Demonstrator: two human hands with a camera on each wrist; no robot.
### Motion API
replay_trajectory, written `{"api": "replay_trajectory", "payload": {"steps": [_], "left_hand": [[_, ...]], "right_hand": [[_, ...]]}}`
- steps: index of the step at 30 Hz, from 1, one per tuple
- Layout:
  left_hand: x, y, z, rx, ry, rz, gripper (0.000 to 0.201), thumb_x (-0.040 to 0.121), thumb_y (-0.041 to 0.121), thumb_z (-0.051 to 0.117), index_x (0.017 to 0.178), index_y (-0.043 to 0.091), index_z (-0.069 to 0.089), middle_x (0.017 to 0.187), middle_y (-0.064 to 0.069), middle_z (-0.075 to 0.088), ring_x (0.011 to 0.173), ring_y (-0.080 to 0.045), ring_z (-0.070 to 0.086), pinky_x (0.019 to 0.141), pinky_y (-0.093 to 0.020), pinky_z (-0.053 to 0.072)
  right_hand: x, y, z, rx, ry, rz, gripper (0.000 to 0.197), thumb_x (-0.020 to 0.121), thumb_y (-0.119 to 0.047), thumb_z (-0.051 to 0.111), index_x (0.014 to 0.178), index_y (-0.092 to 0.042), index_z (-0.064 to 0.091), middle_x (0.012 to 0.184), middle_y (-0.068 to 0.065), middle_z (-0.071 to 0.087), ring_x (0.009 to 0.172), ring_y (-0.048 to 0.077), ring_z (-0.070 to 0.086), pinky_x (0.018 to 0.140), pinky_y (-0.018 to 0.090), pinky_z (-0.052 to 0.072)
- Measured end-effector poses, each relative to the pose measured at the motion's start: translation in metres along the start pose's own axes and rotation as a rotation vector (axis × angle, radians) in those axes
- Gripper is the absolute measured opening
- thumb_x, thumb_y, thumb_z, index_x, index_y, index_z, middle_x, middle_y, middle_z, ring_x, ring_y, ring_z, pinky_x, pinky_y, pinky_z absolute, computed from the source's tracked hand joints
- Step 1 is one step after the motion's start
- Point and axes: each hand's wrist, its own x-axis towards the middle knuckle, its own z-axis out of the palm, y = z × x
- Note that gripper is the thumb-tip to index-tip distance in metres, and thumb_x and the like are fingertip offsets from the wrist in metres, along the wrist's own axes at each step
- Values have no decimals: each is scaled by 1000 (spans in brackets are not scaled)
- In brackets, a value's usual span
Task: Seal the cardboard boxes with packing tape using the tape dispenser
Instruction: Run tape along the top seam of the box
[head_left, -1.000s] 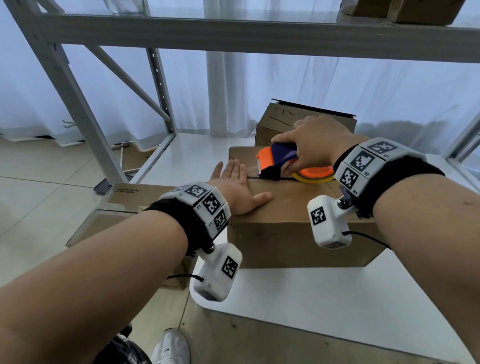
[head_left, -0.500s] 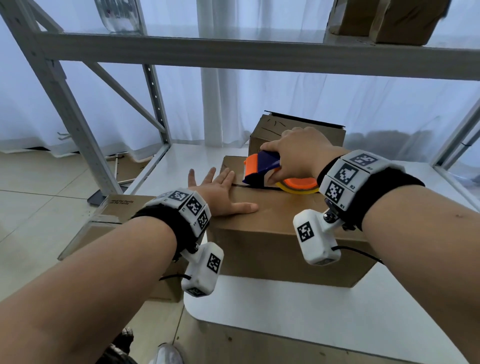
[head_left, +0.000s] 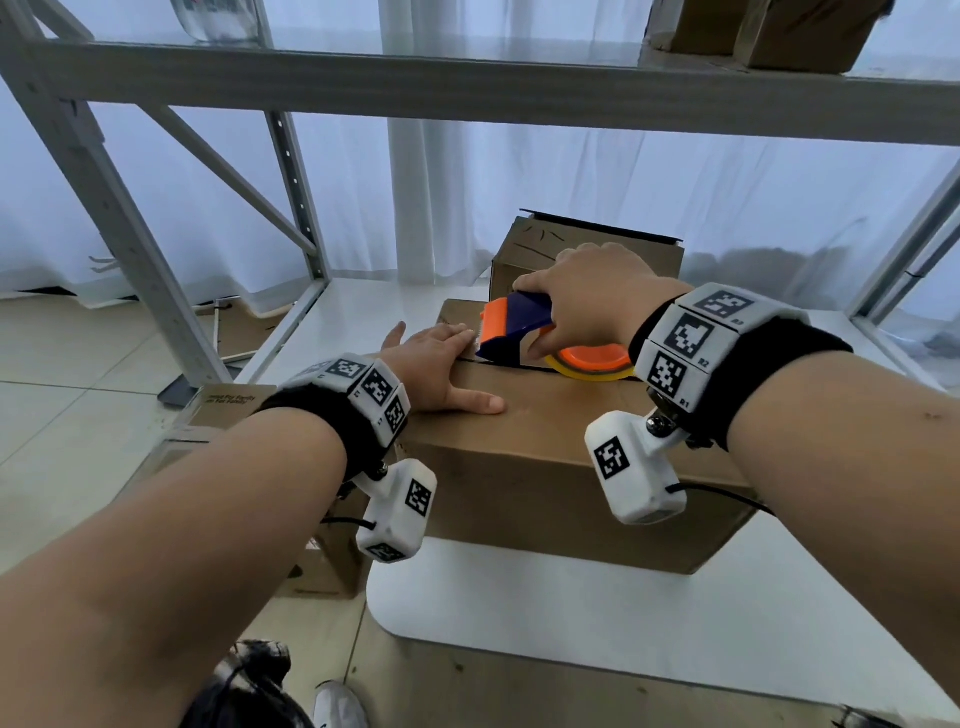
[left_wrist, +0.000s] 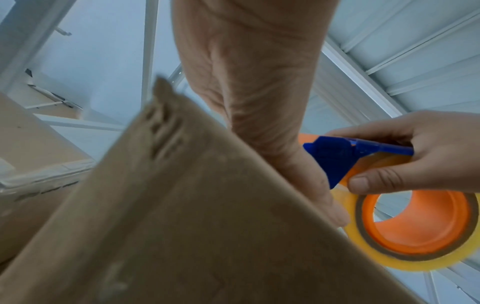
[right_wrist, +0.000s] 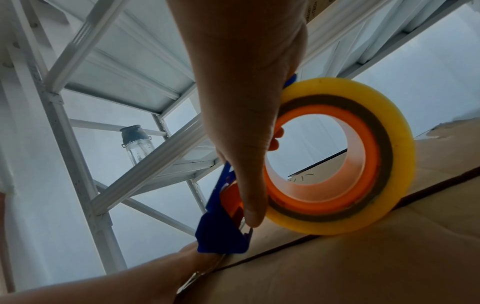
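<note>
A brown cardboard box lies on the white shelf board, flaps closed with a dark seam along the top. My right hand grips the blue and orange tape dispenser with its yellowish tape roll, and the dispenser's front edge rests on the seam near the box's left end. My left hand lies flat on the box top, fingers straight, right beside the dispenser's nose. The left wrist view shows the dispenser and the box corner from below.
A second cardboard box stands behind the first, its lid ajar. Flattened cartons lie on the floor to the left. Grey shelf uprights and a crossbeam frame the space; more boxes sit on the shelf above.
The right hand has slid the dispenser leftward along the seam toward the left hand. The left hand stays flat on the box top; the head view has shifted closer.
</note>
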Motion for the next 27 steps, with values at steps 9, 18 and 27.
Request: {"api": "replay_trajectory", "payload": {"steps": [9,18,27], "left_hand": [[-1,1,2,3,36,-26,114,71,81,46,152,20,-7,155,-3,15,143,-26,17,115,-45,8],[1,0,0,66,18,-26,113,71,84,42,152,21,-6,157,0,8,144,-24,12,115,-45,9],[3,-1,-1,125,26,23,109,69,85,39,152,20,11,160,2,11,147,-14,6,116,-43,-11]], "right_hand": [[-4,2,-5,2,-23,7,76,71,-75,59,134,-35,45,109,3,54,108,25,50,82,35,36],[-27,24,6,45,-40,97,74,71,-71,64,135,-41,42,106,1,52,109,25,50,86,35,39],[-23,21,9,24,-31,101,75,70,-73,62,135,-39,43,118,5,55,113,27,48,92,39,37]]}}
